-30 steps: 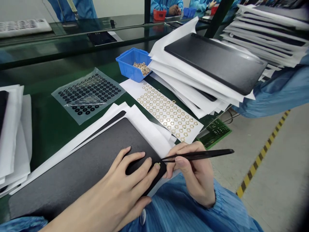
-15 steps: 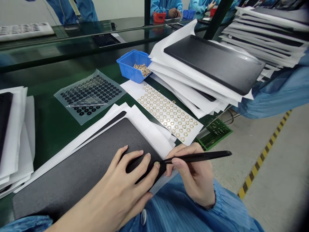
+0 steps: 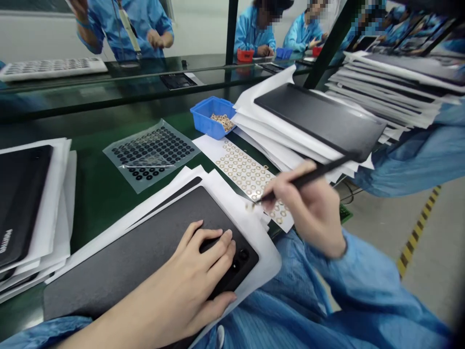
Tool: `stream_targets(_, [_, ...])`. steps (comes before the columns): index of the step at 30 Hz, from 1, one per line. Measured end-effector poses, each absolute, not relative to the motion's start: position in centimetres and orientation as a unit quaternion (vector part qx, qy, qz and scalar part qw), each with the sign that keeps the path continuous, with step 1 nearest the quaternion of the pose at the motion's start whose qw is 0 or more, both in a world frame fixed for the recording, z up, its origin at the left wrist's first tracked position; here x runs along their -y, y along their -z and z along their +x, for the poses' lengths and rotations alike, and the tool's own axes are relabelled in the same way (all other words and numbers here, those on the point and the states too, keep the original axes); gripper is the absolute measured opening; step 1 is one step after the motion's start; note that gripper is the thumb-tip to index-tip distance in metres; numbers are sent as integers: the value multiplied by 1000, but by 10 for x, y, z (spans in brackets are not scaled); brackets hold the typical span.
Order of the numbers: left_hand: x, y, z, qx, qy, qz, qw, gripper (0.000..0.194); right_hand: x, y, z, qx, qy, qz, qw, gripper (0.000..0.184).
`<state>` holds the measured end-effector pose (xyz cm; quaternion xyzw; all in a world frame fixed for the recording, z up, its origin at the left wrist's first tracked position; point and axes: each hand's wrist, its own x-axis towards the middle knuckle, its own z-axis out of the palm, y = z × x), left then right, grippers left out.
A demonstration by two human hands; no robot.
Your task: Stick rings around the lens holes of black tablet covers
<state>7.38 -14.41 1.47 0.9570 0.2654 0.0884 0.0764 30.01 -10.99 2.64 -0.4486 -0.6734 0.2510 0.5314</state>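
Observation:
My left hand [image 3: 198,269] lies over the dark grey tablet back cover [image 3: 152,247], fingers loosely spread and resting on its surface. Near the fingertips, camera openings [image 3: 242,254] show at the cover's right corner. My right hand [image 3: 308,208], blurred by motion, pinches black tweezers [image 3: 319,170] above the cover's upper right side. At their tip is a small pale ring [image 3: 250,206], smeared, which seems held there. Under that hand lies a white sheet [image 3: 242,167] bearing rows of gold-coloured rings.
Beside the sheet stand a blue bin [image 3: 208,121] of small rings and a film [image 3: 150,155] with black rings. Covers between white papers are stacked at left [image 3: 58,194] and right [image 3: 290,138]. Co-workers in blue sit across the bench; a blue sleeve [image 3: 417,150] is at right.
My right hand has lifted the tweezers up and away from the cover's camera corner, toward the ring sheet. My left hand has shifted slightly, exposing the camera openings. The view has tilted up.

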Motion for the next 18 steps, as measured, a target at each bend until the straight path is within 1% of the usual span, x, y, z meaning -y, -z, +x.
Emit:
stream_targets(4, [144, -15, 73, -259, -75, 958, 100, 44, -7, -60, 293, 697, -115, -452, 544, 32])
stream_targets(5, [145, -15, 73, -260, -75, 957, 106, 44, -35, -64, 288, 704, -82, -449, 545, 34])
stream_targets(7, [146, -15, 73, -260, -81, 956, 111, 43, -84, -63, 277, 718, -45, -455, 525, 31])
stream_targets(9, [144, -16, 72, -259, -93, 955, 113, 41, -118, -56, 269, 744, -47, -490, 452, 22])
stream_targets(11, [136, -19, 68, -259, -108, 953, 116, 36, -134, -50, 266, 766, -53, -521, 374, 14])
stream_targets(12, [129, -21, 64, -267, -115, 950, 116, 32, -138, -49, 266, 772, -55, -528, 349, 11])
stream_targets(14, [110, -24, 50, -322, -123, 933, 102, 27, -137, -52, 266, 778, -52, -525, 341, 10])
stream_targets(16, [86, -26, 28, -438, -128, 887, 72, 24, -132, -59, 263, 783, -48, -508, 355, 12])
stream_targets(18, [64, -23, 2, -568, -134, 811, 42, 23, -123, -65, 253, 799, -48, -488, 347, 15])
